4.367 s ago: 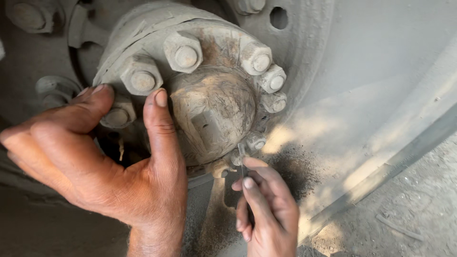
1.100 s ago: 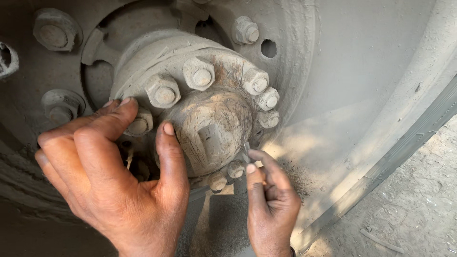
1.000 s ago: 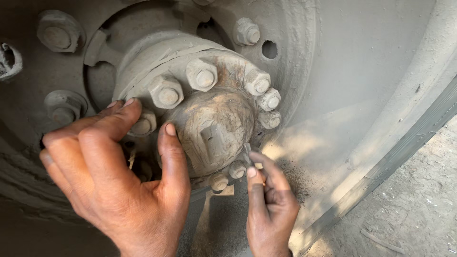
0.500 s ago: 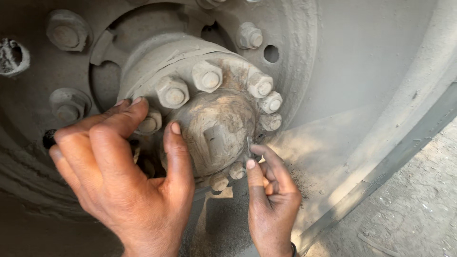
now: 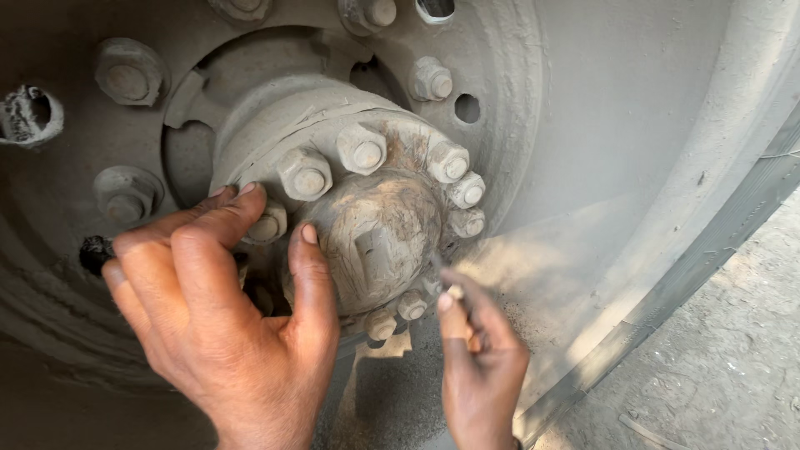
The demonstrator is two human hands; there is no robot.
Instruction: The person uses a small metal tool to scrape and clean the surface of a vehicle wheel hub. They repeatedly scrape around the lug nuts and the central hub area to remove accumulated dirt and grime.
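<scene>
A dusty grey wheel hub (image 5: 379,233) with a ring of several hex nuts sticks out from the middle of a large wheel. My left hand (image 5: 221,321) lies on the hub's left side, fingers spread over a nut (image 5: 268,227) and thumb pressed on the domed centre cap. My right hand (image 5: 479,358) is below and right of the hub, fingers pinched on a thin metal pin (image 5: 443,279) whose tip points at the nuts on the lower right edge (image 5: 412,304).
Larger wheel nuts (image 5: 127,79) ring the rim (image 5: 583,125) around the hub. A torn stud hole (image 5: 33,112) shows at far left. The tyre edge (image 5: 717,208) runs down the right, with dusty ground (image 5: 717,367) beyond it.
My left hand has shifted its fingers slightly up onto the nut on the hub's left. My right hand stays at the lower right nuts with the pin; the view has drifted.
</scene>
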